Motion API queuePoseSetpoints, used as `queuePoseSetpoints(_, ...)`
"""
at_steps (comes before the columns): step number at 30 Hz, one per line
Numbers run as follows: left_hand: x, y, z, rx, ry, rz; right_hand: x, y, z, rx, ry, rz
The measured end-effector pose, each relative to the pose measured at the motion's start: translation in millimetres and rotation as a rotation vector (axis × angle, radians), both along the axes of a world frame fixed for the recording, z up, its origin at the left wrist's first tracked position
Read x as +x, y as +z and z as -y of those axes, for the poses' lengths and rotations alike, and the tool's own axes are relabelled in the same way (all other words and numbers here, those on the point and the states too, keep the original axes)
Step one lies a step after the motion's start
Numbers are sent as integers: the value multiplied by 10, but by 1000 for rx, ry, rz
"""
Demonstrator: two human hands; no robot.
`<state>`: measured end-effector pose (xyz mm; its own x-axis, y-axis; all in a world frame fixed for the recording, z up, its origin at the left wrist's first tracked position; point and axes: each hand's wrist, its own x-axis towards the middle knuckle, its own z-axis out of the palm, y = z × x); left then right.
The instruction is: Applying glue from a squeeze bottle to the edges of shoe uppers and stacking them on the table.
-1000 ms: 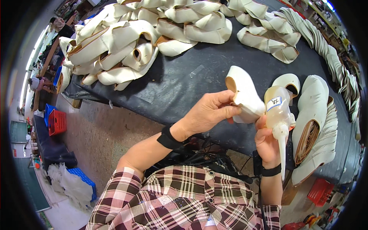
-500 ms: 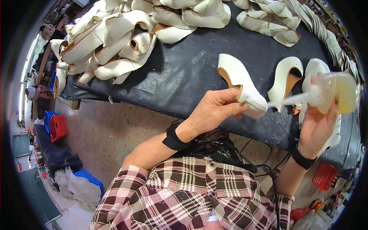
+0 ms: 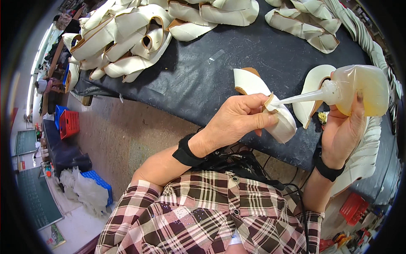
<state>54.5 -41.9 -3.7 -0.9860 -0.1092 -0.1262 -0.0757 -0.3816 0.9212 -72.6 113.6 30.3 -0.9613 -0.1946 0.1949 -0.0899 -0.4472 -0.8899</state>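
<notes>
Between the thumb and fingers of my left hand [image 3: 237,116] is a white shoe upper [image 3: 284,122] with a tan lining, pinched by one edge over the near side of the table. My right hand [image 3: 344,131] grips a clear squeeze bottle [image 3: 370,89] partly filled with yellowish liquid, tilted so its long thin nozzle points left. The nozzle tip meets the upper at its edge, just beside my left fingers; whether liquid is coming out cannot be made out. Just right of the held piece, behind the nozzle, lies another white shoe upper [image 3: 302,111].
A black-covered table [image 3: 203,84] stretches ahead. Heaped white uppers [image 3: 127,46] lie at its far left, with a smaller pile [image 3: 302,25] at the far right. Overlapping white pieces [image 3: 359,156] line the right side. Red baskets [image 3: 69,123] stand on the left; dark cables hang by my waist.
The bottle has moved left, bringing its nozzle tip onto the upper's edge. My left hand has turned the upper so more of its inner edge faces up.
</notes>
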Motion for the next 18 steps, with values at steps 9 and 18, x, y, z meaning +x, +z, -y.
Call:
queuePoseSetpoints(9, -24, -33, -23, -26, 65, -9, -140, -76, -13, -38, 72, 21)
queuePoseSetpoints(18, -48, -33, -2, -47, 45, 21, -168, -106, 55, -36, 110, 63)
